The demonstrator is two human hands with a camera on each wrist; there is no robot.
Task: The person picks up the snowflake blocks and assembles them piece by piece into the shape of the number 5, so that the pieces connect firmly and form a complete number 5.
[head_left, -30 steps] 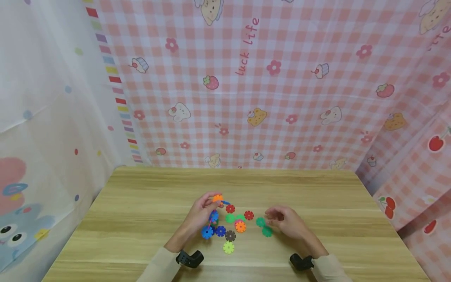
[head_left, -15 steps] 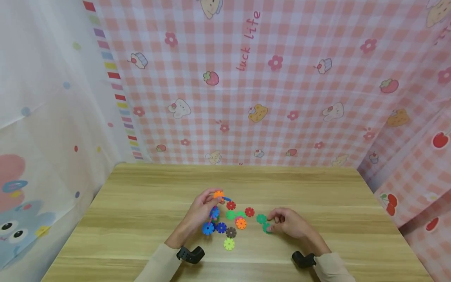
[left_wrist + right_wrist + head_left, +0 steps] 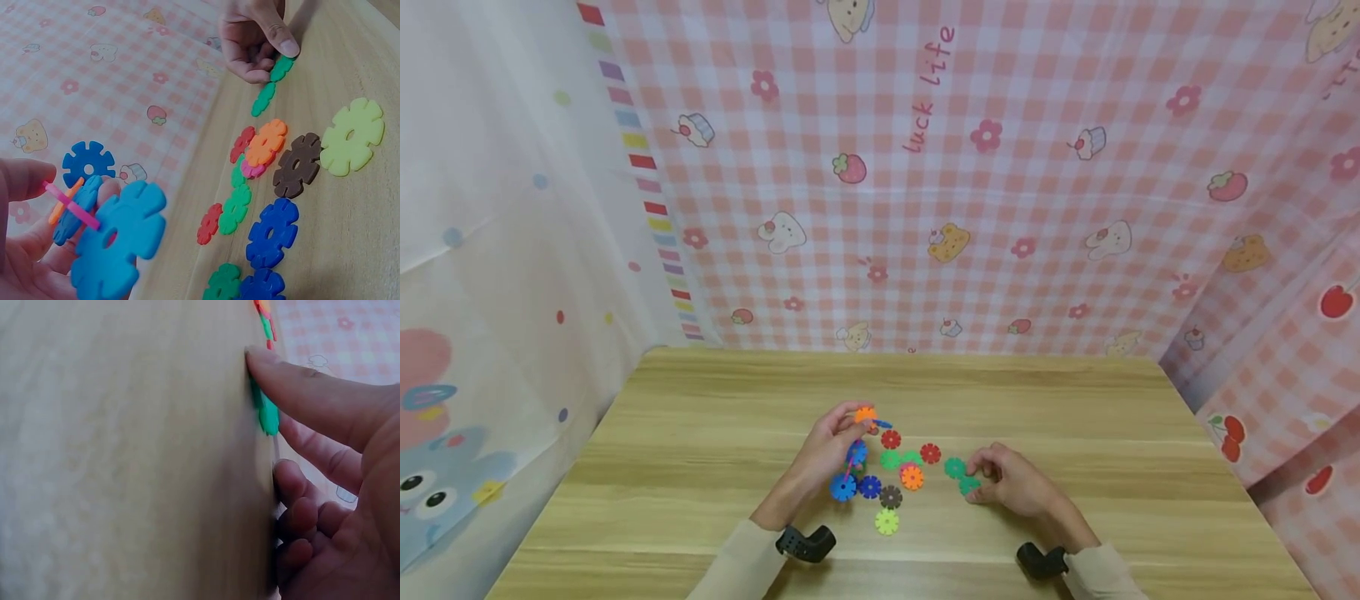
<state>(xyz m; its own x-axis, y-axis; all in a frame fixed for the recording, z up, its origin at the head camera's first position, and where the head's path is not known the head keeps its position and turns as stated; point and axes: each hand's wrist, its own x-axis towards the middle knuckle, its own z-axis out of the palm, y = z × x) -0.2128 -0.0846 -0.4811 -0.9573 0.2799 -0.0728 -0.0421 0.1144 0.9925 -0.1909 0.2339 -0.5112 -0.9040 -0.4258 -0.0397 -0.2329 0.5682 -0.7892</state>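
Left fingers (image 3: 28,178) gripping discs (image 3: 128,253), outside right-wrist view

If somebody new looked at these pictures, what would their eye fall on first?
Probably the pink-checked cloth behind the table, which fills much of the head view. Next would come the bright notched discs spread around the middle of the table. Then perhaps the left grip, holding a blue, orange and pink cluster, and, farther right, the right grip, pinching a green disc.
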